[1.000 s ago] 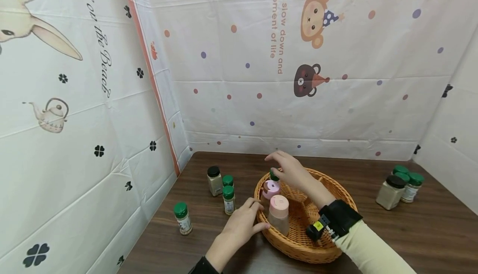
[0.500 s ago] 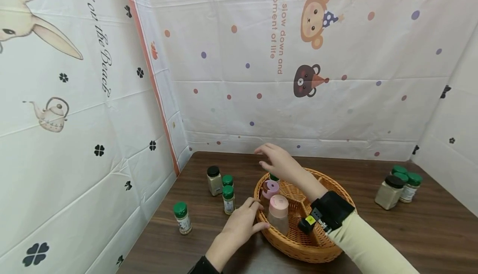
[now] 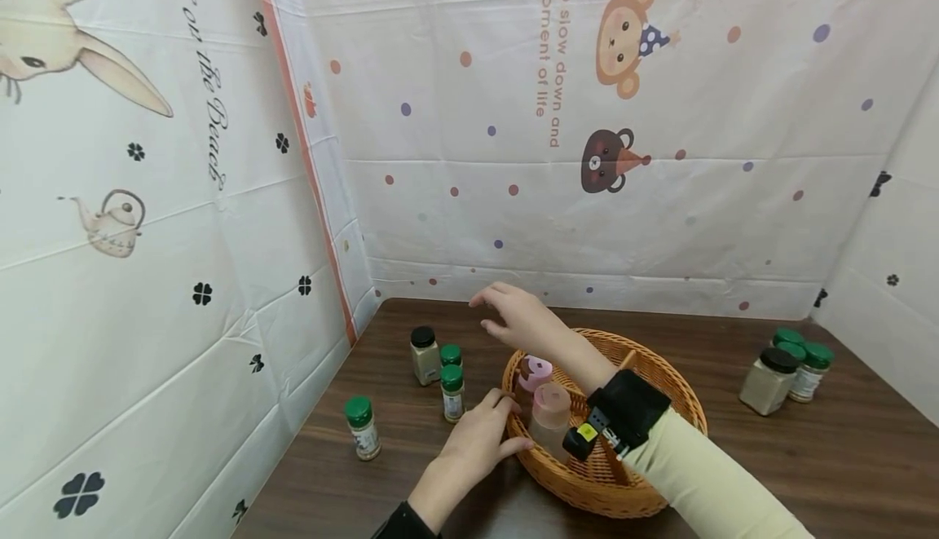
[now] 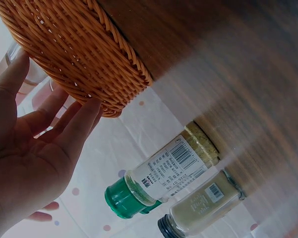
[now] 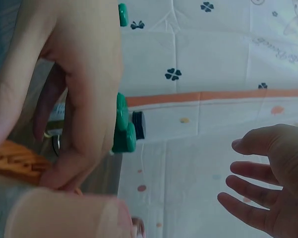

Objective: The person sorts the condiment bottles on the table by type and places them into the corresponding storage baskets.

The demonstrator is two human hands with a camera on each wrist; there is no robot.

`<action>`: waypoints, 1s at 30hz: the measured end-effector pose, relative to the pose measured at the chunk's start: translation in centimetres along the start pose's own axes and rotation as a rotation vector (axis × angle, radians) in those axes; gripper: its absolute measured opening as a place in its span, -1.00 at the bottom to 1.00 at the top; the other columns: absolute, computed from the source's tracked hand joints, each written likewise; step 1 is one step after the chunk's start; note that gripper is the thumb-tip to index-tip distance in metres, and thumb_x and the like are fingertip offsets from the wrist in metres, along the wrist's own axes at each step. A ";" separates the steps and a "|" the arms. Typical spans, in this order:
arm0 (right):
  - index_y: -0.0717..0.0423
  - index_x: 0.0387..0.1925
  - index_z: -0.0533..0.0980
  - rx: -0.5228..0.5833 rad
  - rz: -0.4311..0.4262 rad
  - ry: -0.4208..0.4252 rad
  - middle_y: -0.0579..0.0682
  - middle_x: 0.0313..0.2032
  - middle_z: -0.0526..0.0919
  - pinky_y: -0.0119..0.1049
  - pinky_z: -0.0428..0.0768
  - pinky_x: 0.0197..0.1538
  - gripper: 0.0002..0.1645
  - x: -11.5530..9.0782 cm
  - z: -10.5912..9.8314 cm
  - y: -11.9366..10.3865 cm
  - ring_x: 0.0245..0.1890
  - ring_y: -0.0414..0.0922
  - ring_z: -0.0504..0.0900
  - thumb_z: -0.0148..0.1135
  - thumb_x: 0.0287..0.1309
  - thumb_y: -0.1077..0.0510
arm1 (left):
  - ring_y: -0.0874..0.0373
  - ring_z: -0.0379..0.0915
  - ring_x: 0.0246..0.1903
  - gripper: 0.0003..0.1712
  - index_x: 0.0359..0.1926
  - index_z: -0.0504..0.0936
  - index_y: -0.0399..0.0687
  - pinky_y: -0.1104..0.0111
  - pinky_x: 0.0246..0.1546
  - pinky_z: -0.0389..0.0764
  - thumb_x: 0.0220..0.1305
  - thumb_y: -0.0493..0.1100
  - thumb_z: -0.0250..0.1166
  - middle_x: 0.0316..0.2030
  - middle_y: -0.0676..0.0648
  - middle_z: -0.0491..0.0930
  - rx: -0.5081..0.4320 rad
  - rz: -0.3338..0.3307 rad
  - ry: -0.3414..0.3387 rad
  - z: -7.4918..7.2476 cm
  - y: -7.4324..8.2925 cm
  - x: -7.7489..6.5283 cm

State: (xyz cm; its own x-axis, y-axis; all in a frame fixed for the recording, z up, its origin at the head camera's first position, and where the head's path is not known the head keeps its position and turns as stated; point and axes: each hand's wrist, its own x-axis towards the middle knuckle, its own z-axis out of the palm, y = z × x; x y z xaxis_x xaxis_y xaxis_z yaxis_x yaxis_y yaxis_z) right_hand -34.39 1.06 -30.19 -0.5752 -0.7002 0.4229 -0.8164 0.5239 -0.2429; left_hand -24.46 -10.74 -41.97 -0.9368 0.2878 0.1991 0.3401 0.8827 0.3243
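My left hand (image 3: 473, 441) rests against the left rim of a round wicker basket (image 3: 678, 396), its fingers fairly straight in the left wrist view. My right hand (image 3: 524, 323) hovers past the basket's back left edge, holding nothing, fingers loosely bent. Inside the basket stand a pink-capped bottle (image 3: 550, 417) and a bottle with a lilac cap (image 3: 537, 370). Left of the basket are two green-capped spice jars (image 3: 452, 396), one behind the other, with a black-capped spice jar (image 3: 425, 357) behind them. Another green-capped spice jar (image 3: 363, 429) stands farther left.
At the right of the brown table (image 3: 741, 474), a black-capped jar (image 3: 767, 382) is grouped with several green-capped jars (image 3: 813, 372). A divider (image 3: 619, 466) splits the basket's inside. Printed white cloth (image 3: 440, 221) hangs behind and at both sides.
My right hand has moved left, away from above the basket. The green cap that showed beneath it in the basket is now hidden by the arm. My left hand has stayed at the rim.
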 end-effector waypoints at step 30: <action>-0.21 0.25 0.51 -0.079 -0.035 -0.542 -0.03 0.28 0.43 -0.34 0.57 -0.01 -0.52 0.2 5.2 -3.2 0.11 -0.10 0.56 0.14 0.40 0.26 | 0.13 0.64 -0.07 -0.31 0.26 0.46 0.03 0.40 -0.18 0.65 0.21 0.21 0.36 0.16 -0.03 0.53 -0.005 0.019 0.010 -0.2 -0.2 -0.2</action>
State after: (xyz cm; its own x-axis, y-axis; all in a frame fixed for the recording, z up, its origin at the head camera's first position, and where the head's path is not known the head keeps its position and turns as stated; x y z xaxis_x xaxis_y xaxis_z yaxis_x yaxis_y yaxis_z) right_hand -32.15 -3.30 -33.85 -0.5088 -0.8566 -0.0856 -0.8413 0.5158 -0.1615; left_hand -24.33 -11.03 -41.93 -0.9295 0.3005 0.2140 0.3579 0.8752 0.3254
